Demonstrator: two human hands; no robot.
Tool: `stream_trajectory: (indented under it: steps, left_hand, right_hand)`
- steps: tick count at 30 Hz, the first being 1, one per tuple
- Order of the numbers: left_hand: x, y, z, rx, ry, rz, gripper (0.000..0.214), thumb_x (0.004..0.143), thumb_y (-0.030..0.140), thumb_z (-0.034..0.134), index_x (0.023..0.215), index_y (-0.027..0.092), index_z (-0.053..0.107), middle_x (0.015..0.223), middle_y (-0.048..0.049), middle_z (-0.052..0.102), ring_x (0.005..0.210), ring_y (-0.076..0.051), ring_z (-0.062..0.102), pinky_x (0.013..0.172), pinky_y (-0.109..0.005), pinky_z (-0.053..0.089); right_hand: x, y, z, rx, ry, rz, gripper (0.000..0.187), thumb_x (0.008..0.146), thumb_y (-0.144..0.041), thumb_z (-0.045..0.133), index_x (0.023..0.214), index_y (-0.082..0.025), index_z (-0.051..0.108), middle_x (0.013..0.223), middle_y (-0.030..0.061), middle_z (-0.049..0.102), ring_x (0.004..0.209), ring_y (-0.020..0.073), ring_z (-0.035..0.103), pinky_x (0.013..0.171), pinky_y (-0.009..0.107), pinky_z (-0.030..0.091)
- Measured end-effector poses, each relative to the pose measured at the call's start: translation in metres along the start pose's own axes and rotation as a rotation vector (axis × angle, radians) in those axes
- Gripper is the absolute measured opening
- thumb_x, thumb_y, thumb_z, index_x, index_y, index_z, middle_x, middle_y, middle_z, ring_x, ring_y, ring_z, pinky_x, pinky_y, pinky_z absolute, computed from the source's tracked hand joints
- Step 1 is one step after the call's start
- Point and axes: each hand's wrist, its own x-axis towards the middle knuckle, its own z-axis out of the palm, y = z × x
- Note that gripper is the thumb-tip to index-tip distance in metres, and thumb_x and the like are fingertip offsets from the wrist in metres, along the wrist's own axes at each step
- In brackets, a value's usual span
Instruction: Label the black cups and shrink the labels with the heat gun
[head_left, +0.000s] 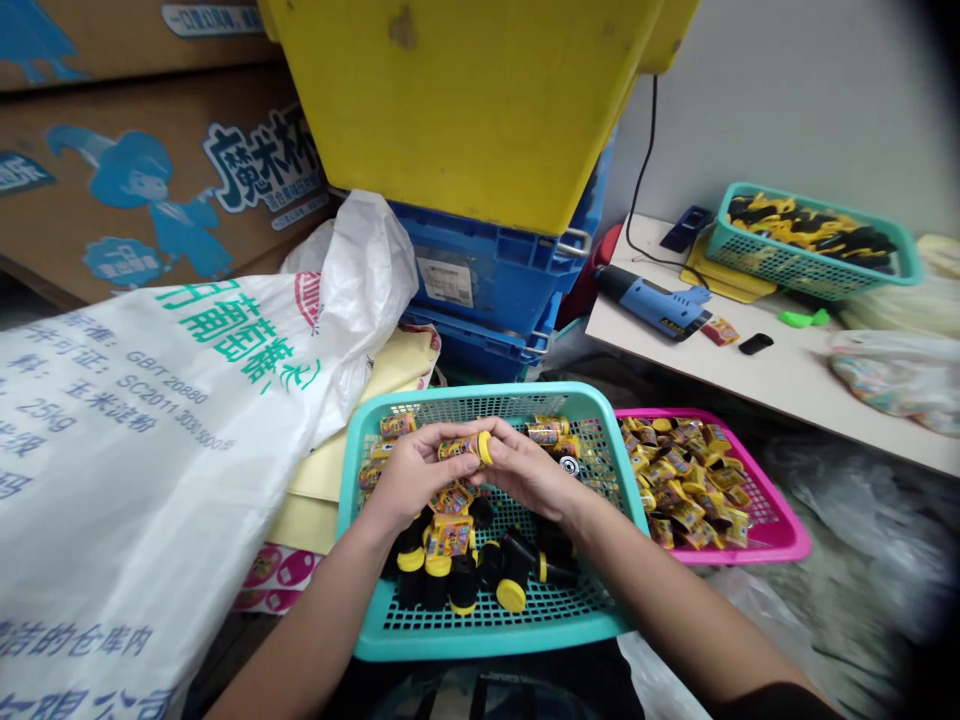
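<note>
Left hand (416, 468): fingers are gripping the tube (457, 447).
Right hand (529, 470): fingers are gripping its capped end.
Tube: is being held above the basket (487, 645).
Basket: is holding black tubes (463, 575).

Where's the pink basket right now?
In the head view, right of centre: the pink basket sits immediately right of the nearer teal basket, near the white tabletop.

Small yellow-capped canister (455, 446), printed wrap
Slim cylinder; yellow cap (485, 449) on, at right end; multicolour print on yellow body; near-horizontal, held between left hand (411, 468) and right hand (529, 470), above teal basket (491, 642); underside finger-covered.
</note>
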Motion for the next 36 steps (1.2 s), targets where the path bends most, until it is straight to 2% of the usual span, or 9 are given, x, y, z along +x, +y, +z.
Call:
stream_trajectory:
  steps: [8,11,17,21,24,28,32,36]
  left_hand:
    - [-0.004,-0.003,0.0,0.121,0.003,0.077,0.03,0.064,0.023,0.082,0.092,0.019,0.072,0.094,-0.0044,0.073,0.088,-0.017,0.067,0.08,-0.03,0.055]
    - [-0.005,0.0,0.005,0.164,0.026,0.112,0.029,0.063,0.022,0.081,0.09,0.019,0.071,0.092,-0.0031,0.072,0.086,-0.017,0.066,0.077,-0.028,0.055]
    - [-0.011,0.008,0.009,0.155,0.075,0.083,0.027,0.059,0.022,0.082,0.084,0.018,0.071,0.084,-0.002,0.073,0.071,-0.014,0.066,0.066,-0.025,0.055]
    - [-0.023,0.017,0.01,0.129,0.096,0.032,0.033,0.059,0.026,0.082,0.087,0.016,0.07,0.067,-0.0003,0.07,0.057,-0.014,0.064,0.059,-0.026,0.054]
    - [-0.029,0.024,0.012,0.14,0.106,0.064,0.034,0.059,0.029,0.083,0.087,0.015,0.069,0.064,0.0002,0.069,0.053,-0.014,0.062,0.057,-0.027,0.054]
    - [-0.034,0.034,0.017,0.175,0.058,0.122,0.035,0.061,0.032,0.082,0.09,0.017,0.069,0.068,-0.0002,0.069,0.058,-0.016,0.063,0.06,-0.029,0.055]
    - [-0.038,0.034,0.022,0.221,-0.002,0.118,0.032,0.061,0.031,0.084,0.086,0.018,0.07,0.084,-0.0033,0.071,0.074,-0.018,0.065,0.068,-0.029,0.053]
    - [-0.034,0.029,0.021,0.007,-0.137,0.02,0.039,0.071,0.04,0.079,0.099,0.021,0.061,0.084,-0.0003,0.064,0.068,-0.013,0.06,0.066,-0.026,0.05]
  right_hand:
    - [-0.001,0.0,-0.01,-0.006,-0.003,0.036,0.044,0.075,-0.041,0.081,0.105,-0.019,0.058,0.1,0.0012,0.055,0.084,0.0082,0.06,0.077,0.022,0.055]
    - [-0.002,0.0,-0.008,0.022,-0.006,0.022,0.046,0.078,-0.046,0.077,0.108,-0.018,0.057,0.096,0.0022,0.057,0.081,0.0083,0.06,0.074,0.021,0.054]
    - [-0.002,0.001,0.005,0.007,0.011,-0.047,0.049,0.072,-0.046,0.083,0.099,-0.016,0.055,0.087,-0.0001,0.057,0.071,0.0068,0.058,0.068,0.019,0.051]
    - [-0.005,0.0,0.02,-0.075,0.002,-0.102,0.05,0.075,-0.048,0.08,0.099,-0.015,0.052,0.084,-0.0004,0.057,0.066,0.007,0.057,0.063,0.019,0.047]
    - [-0.006,-0.002,0.032,-0.108,0.01,-0.134,0.05,0.076,-0.05,0.078,0.097,-0.015,0.05,0.084,-0.0006,0.056,0.066,0.0066,0.056,0.063,0.019,0.046]
    - [-0.009,-0.004,0.04,-0.127,0.005,-0.207,0.052,0.074,-0.05,0.08,0.095,-0.016,0.047,0.08,-0.002,0.055,0.064,0.0064,0.054,0.062,0.019,0.045]
    - [-0.021,-0.004,0.038,-0.196,0.028,-0.244,0.047,0.078,-0.049,0.076,0.095,-0.017,0.046,0.075,-0.0026,0.053,0.06,0.008,0.053,0.057,0.02,0.045]
    - [-0.036,-0.014,0.032,-0.205,0.035,-0.252,0.047,0.086,-0.056,0.065,0.107,-0.017,0.052,0.093,0.0039,0.056,0.076,0.012,0.058,0.068,0.025,0.05]
